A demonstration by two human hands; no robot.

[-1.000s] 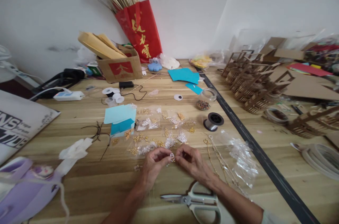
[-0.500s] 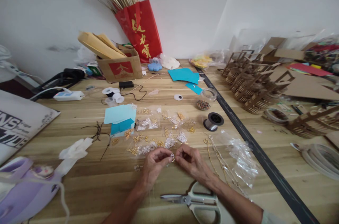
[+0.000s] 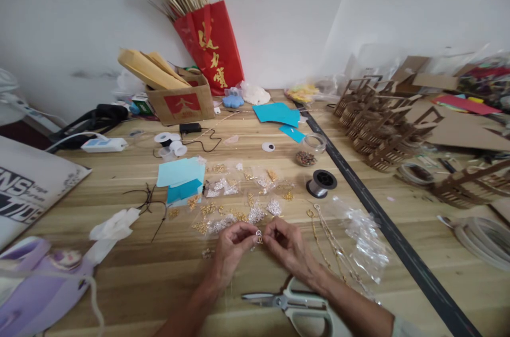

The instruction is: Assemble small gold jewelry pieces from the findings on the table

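A small shiny metal jewelry finding [image 3: 258,236], ring-like at its top, sits between my two hands, low over the table. Thumb and forefinger of my left hand [image 3: 233,244] pinch it from the left. My right hand [image 3: 290,246] is closed in a pinch at its right side; what those fingers grip is too small to tell. Just beyond lie piles of silver findings [image 3: 256,214] and gold findings [image 3: 208,209], some in clear bags. Scissors [image 3: 285,301] with pale green handles rest partly beneath my right forearm. Gold and silver chains [image 3: 332,241] lie right of my right hand.
A wire spool [image 3: 321,183], a jar of beads [image 3: 306,158] and clear plastic bags [image 3: 366,236] are to the right. Blue cards [image 3: 181,172] lie at the left. A purple glue gun-like or iron-shaped device [image 3: 43,289] stands front left. Brown wooden baskets [image 3: 382,135] line the right.
The small metal finding has turned slightly between my fingertips. Both hands stay in nearly the same place.
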